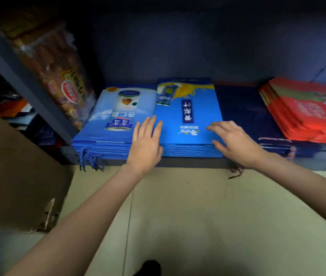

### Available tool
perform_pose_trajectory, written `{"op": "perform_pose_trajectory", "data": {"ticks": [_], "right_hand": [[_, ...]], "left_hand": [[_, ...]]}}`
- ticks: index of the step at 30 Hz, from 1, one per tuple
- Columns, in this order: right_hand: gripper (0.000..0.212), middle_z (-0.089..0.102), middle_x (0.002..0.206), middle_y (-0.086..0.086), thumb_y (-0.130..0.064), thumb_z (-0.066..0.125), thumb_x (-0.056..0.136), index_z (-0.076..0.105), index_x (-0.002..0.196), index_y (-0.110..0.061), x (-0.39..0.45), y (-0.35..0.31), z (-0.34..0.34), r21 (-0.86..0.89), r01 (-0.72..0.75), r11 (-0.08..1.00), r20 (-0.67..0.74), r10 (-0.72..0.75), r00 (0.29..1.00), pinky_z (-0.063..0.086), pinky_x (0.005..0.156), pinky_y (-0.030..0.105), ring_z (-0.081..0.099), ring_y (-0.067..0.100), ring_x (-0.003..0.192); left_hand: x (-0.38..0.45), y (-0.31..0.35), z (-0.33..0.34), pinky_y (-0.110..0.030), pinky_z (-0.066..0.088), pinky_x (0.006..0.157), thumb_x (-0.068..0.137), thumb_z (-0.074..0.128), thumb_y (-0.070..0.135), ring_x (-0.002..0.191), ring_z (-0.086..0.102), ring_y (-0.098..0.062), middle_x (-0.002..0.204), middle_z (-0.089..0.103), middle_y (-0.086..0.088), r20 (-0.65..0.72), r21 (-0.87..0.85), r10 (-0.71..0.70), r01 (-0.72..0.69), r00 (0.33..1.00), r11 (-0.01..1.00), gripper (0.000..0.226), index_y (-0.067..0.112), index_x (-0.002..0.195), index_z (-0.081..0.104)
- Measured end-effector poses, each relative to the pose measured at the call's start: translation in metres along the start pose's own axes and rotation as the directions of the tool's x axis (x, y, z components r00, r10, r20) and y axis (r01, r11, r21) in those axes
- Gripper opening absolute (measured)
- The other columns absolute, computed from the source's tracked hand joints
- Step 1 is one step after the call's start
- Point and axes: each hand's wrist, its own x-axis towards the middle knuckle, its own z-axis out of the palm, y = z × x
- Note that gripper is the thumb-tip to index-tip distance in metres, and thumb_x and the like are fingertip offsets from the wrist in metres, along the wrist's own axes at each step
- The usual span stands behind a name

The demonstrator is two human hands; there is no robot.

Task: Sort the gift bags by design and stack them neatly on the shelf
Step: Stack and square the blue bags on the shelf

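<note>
Both hands are flat and relaxed, not gripping anything. The left hand [145, 144] has straight fingers lying across the seam between two stacks, palm down near the front edge. The right hand [236, 141] is spread open too, fingertips touching the top of the bright blue stack [190, 124], thumb down by its front corner.

That stack has a splashy yellow design and a dark label strip, and sits mid-shelf [188, 162]. Just left of it, touching, is the light blue stack with a can picture [110, 124], cord handles dangling off the front. To the right lies a dark navy stack [243, 114], then a red stack [305, 112] on top of it further right.

Both forearms reach in from below, angled toward the middle.
</note>
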Motion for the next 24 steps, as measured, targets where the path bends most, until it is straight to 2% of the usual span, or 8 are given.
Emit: {"op": "perform_pose_trajectory", "data": {"ticks": [5,7,9,12,15,18,20,24], "right_hand": [[0.042,0.057,0.118,0.025,0.005,0.068,0.077,0.060,0.119,0.002,-0.061,0.099,-0.013,0.004,-0.191,0.982,-0.048,0.191,0.980,0.043,0.092,0.050,0.053,0.046,0.105],[0.042,0.055,0.120,0.025,0.003,0.066,0.079,0.059,0.120,0.003,-0.069,0.128,-0.006,0.023,-0.274,0.961,-0.055,0.275,0.960,0.041,0.095,0.048,0.051,0.046,0.106],[0.042,0.051,0.127,0.021,-0.005,0.063,0.085,0.055,0.126,0.000,-0.074,0.147,0.008,0.027,-0.350,0.936,0.004,0.350,0.937,0.038,0.100,0.045,0.046,0.042,0.114],[0.042,0.049,0.129,0.020,-0.005,0.061,0.086,0.054,0.127,0.000,-0.079,0.161,0.023,0.042,-0.289,0.956,0.041,0.288,0.957,0.033,0.103,0.041,0.043,0.040,0.117],[0.030,0.058,0.112,0.021,0.007,0.060,0.081,0.063,0.110,0.003,-0.083,0.177,0.006,0.080,-0.189,0.979,-0.202,0.202,0.958,0.035,0.093,0.036,0.053,0.042,0.101],[0.032,0.059,0.109,0.024,0.012,0.060,0.077,0.064,0.108,0.002,-0.085,0.201,-0.023,0.093,-0.257,0.962,-0.424,0.272,0.864,0.035,0.089,0.040,0.052,0.044,0.096],[0.046,0.052,0.123,0.025,0.013,0.060,0.077,0.059,0.121,-0.002,-0.086,0.219,-0.032,0.095,-0.331,0.939,-0.343,0.343,0.874,0.036,0.096,0.046,0.046,0.046,0.109],[0.073,0.038,0.141,0.018,0.013,0.055,0.077,0.040,0.142,-0.018,-0.079,0.240,-0.033,-0.055,-0.318,0.946,-0.143,0.308,0.941,0.033,0.098,0.047,0.038,0.039,0.121]], "left_hand": [[0.043,0.091,0.013,-0.039,0.000,0.117,0.095,0.040,0.021,0.145,0.000,-0.028,0.158,0.001,-0.008,0.139,0.050,0.204,-0.212,0.969,0.976,0.066,0.013,0.151,0.007],[0.054,0.120,0.022,-0.040,0.006,0.117,0.098,0.036,0.024,0.145,0.001,-0.029,0.159,-0.001,-0.005,0.235,0.075,0.244,-0.268,0.941,0.960,0.062,0.017,0.151,0.004],[0.059,0.139,0.033,-0.043,0.010,0.116,0.099,0.034,0.025,0.145,0.002,-0.029,0.159,-0.001,-0.003,0.338,0.092,0.237,-0.283,0.911,0.955,0.060,0.020,0.151,0.005],[0.059,0.153,0.047,-0.045,0.009,0.116,0.098,0.037,0.026,0.144,0.004,-0.029,0.159,0.001,-0.003,0.427,0.128,0.170,-0.245,0.888,0.961,0.061,0.020,0.151,0.007],[0.061,0.165,0.053,-0.039,0.008,0.115,0.096,0.041,0.024,0.142,0.014,-0.026,0.156,0.015,-0.005,0.277,0.058,0.151,-0.173,0.949,0.983,0.058,0.015,0.149,0.018],[0.069,0.185,0.050,-0.033,0.010,0.113,0.093,0.044,0.016,0.137,0.027,-0.024,0.152,0.028,-0.008,0.098,-0.122,0.181,-0.169,0.979,0.978,0.055,0.007,0.145,0.029],[0.082,0.211,0.052,-0.032,0.004,0.115,0.093,0.043,0.017,0.141,0.022,-0.021,0.154,0.023,-0.008,0.121,-0.143,0.221,-0.203,0.968,0.969,0.058,0.006,0.147,0.023],[0.101,0.262,0.067,-0.037,-0.005,0.117,0.093,0.043,0.023,0.145,0.008,-0.017,0.158,0.012,-0.006,0.284,-0.183,0.288,-0.243,0.915,0.953,0.068,0.007,0.150,0.008]]}}
